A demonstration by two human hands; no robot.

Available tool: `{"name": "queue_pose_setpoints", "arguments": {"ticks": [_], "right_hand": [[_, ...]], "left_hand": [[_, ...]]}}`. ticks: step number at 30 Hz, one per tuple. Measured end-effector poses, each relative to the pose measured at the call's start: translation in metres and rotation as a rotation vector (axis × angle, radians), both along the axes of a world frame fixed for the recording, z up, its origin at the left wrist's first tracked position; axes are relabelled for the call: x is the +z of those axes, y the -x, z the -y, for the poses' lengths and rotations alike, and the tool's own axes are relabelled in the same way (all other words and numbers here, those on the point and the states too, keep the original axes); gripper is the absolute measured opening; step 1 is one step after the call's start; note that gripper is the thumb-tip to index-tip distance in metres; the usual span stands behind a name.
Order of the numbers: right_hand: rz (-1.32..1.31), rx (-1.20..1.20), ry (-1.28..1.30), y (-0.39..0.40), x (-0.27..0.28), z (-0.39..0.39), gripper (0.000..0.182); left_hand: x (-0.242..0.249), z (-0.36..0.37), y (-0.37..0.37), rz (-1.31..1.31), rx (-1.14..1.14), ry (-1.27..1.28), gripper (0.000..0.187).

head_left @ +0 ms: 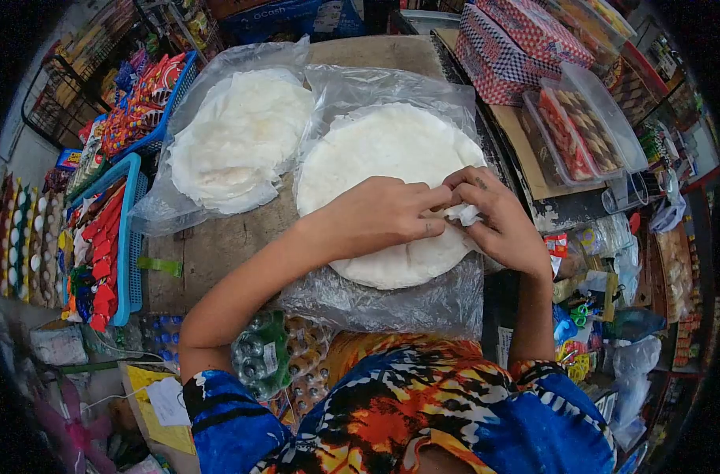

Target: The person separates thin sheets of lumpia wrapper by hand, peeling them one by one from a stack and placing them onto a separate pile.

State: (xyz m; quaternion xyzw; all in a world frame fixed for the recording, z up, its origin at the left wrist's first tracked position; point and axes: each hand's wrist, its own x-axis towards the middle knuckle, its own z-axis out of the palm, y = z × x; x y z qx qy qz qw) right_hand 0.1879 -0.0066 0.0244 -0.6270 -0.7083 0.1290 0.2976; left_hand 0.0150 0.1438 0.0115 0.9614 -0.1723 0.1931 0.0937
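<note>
A round stack of thin white wrapper sheets lies on clear plastic in front of me. Over its right edge, my right hand is closed, its thumb and fingers pinching a crumpled white bit of wrapper. My left hand comes across the stack from the left with its fingers bent together. Its fingertips meet the right fingers at that same crumpled bit, and the exact grip is partly hidden. To the left, a second, more ragged stack of wrapper sheets rests on another plastic sheet.
Blue baskets of packaged snacks line the left side, beside egg trays. Checkered boxes and a clear plastic container of pastries stand at the right. Plastic bottles sit below the wooden table.
</note>
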Motion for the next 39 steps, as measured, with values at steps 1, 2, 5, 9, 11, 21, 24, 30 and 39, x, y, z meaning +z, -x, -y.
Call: {"name": "queue_pose_setpoints", "arguments": {"ticks": [1,2,5,9,11,21,24,30,39], "right_hand": [[-0.004,0.0,-0.01,0.0,0.0,0.0,0.024],[-0.006,-0.004,-0.009,-0.001,-0.001,0.0,0.024],[-0.036,-0.002,-0.004,-0.001,-0.002,0.0,0.022],[-0.037,0.002,-0.002,-0.002,-0.001,-0.001,0.021],[-0.045,0.002,-0.002,-0.003,-0.001,-0.002,0.021],[-0.051,0.001,0.002,-0.006,-0.003,-0.005,0.02],[-0.054,-0.003,0.012,-0.005,-0.002,-0.005,0.02],[-0.058,-0.002,0.007,-0.006,-0.003,-0.004,0.02],[-0.081,0.03,0.028,-0.012,-0.007,-0.003,0.02]], "left_hand": [[-0.001,-0.001,-0.001,-0.002,-0.004,0.001,0.019],[-0.002,-0.001,-0.001,0.017,-0.006,-0.003,0.02],[-0.01,-0.002,-0.005,0.074,-0.017,0.008,0.02],[-0.011,-0.003,-0.005,0.092,-0.008,0.02,0.02],[-0.009,-0.004,-0.003,0.058,-0.001,0.028,0.021],[-0.013,-0.004,-0.004,0.079,-0.022,0.006,0.021],[-0.014,-0.003,-0.005,0.064,-0.002,0.002,0.019],[0.006,-0.007,0.002,-0.082,0.023,0.076,0.017],[0.034,-0.026,0.027,-0.422,0.015,0.206,0.017]]}}
